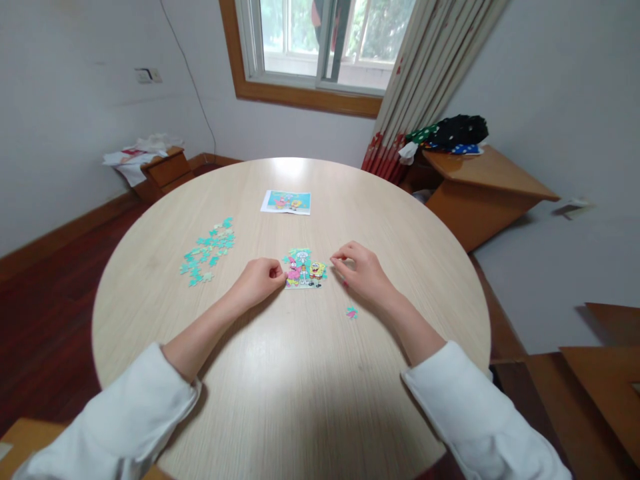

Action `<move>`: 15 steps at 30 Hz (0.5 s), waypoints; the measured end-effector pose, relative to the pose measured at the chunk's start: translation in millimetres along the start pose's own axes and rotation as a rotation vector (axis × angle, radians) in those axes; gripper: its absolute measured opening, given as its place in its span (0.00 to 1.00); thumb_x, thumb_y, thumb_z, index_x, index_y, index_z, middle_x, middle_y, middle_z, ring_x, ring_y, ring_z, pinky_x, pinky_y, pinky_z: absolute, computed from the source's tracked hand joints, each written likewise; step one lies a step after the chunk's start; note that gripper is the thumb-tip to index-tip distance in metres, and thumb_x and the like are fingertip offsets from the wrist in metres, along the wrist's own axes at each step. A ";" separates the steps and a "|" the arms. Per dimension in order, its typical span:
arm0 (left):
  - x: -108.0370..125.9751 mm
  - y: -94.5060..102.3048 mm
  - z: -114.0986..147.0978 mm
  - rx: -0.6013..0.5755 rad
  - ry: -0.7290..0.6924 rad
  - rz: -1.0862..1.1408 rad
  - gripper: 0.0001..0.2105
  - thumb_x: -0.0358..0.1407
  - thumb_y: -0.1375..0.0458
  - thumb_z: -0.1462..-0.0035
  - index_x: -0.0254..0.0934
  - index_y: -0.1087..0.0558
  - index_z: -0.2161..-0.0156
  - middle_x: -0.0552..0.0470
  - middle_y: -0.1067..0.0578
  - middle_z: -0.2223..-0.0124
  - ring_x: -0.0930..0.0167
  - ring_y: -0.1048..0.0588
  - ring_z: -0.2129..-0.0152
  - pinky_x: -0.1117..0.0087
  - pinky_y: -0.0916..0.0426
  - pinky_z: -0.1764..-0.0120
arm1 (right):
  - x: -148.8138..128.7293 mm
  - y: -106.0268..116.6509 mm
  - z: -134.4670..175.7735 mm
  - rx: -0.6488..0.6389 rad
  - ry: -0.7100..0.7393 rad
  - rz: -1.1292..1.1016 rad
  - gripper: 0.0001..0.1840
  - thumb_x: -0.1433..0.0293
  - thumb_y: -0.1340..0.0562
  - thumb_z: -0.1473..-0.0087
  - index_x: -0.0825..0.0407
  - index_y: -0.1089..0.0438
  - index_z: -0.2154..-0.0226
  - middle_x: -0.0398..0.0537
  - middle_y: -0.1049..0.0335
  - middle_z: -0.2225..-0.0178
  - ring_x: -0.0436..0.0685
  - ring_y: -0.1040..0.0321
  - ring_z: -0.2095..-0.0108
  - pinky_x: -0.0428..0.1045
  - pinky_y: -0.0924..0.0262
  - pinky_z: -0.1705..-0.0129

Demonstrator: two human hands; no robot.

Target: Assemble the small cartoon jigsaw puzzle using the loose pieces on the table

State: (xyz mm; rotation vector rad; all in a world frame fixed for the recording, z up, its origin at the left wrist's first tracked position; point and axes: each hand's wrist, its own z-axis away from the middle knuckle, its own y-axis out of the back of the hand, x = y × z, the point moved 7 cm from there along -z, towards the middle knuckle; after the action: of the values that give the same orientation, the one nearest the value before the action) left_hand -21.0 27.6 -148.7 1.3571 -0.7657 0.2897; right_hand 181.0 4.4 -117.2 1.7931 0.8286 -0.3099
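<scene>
A partly assembled jigsaw puzzle (303,273) lies flat on the table, showing a pink, a pale and a yellow cartoon figure on turquoise. My left hand (261,277) is closed, thumb and fingers curled together, their tips at the puzzle's left edge. Just right of the puzzle, my right hand (361,268) hovers with curled fingers, thumb and index tips close together. Anything between those tips is too small to make out. Below the right hand lie a few loose pink and turquoise puzzle pieces (352,313), one partly under the hand.
A heap of turquoise puzzle pieces (207,253) is spread on the left of the round table (280,400). Beyond the puzzle lies a printed reference picture (286,202). Wooden furniture with clothes (457,133) stands behind right; a small cabinet (167,173) stands behind left.
</scene>
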 end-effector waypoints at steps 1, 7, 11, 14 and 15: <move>0.2 -0.1 0.2 -0.004 0.000 0.001 0.10 0.38 0.48 0.54 0.36 0.35 0.80 0.53 0.32 0.79 0.72 0.35 0.78 0.71 0.44 0.72 | 2.8 3.7 -1.0 0.017 -0.007 -0.006 0.08 0.73 0.42 0.45 0.52 0.28 0.72 0.49 0.29 0.68 0.54 0.32 0.66 0.51 0.40 0.61; 2.4 2.8 2.0 0.006 0.007 0.039 0.10 0.40 0.48 0.55 0.37 0.36 0.81 0.53 0.33 0.80 0.72 0.36 0.79 0.71 0.45 0.72 | 20.7 17.0 -3.8 0.080 -0.080 0.013 0.06 0.74 0.40 0.50 0.52 0.28 0.74 0.47 0.29 0.71 0.54 0.33 0.69 0.51 0.39 0.62; 2.3 4.8 1.4 0.016 0.014 0.066 0.10 0.40 0.48 0.55 0.37 0.37 0.82 0.55 0.36 0.81 0.73 0.38 0.80 0.71 0.46 0.73 | 29.2 18.2 -3.3 0.082 -0.111 0.022 0.06 0.75 0.41 0.52 0.53 0.28 0.73 0.48 0.29 0.70 0.54 0.33 0.68 0.51 0.39 0.62; 0.9 5.9 0.4 0.032 0.025 0.088 0.10 0.40 0.48 0.56 0.37 0.38 0.82 0.56 0.37 0.82 0.73 0.39 0.80 0.71 0.46 0.73 | 32.9 16.7 -3.3 0.074 -0.124 0.026 0.07 0.76 0.42 0.54 0.53 0.28 0.73 0.48 0.28 0.70 0.54 0.33 0.68 0.51 0.39 0.61; 0.6 6.1 0.2 0.034 0.027 0.093 0.10 0.40 0.48 0.56 0.37 0.38 0.82 0.57 0.38 0.82 0.73 0.39 0.80 0.71 0.46 0.73 | 33.6 16.4 -3.4 0.074 -0.128 0.027 0.07 0.76 0.42 0.54 0.53 0.28 0.73 0.48 0.28 0.70 0.54 0.32 0.68 0.51 0.39 0.61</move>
State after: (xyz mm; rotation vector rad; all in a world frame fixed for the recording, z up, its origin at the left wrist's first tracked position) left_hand -24.2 28.6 -143.6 1.3491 -0.8058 0.3955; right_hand 215.6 17.6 -123.3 1.8313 0.7096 -0.4379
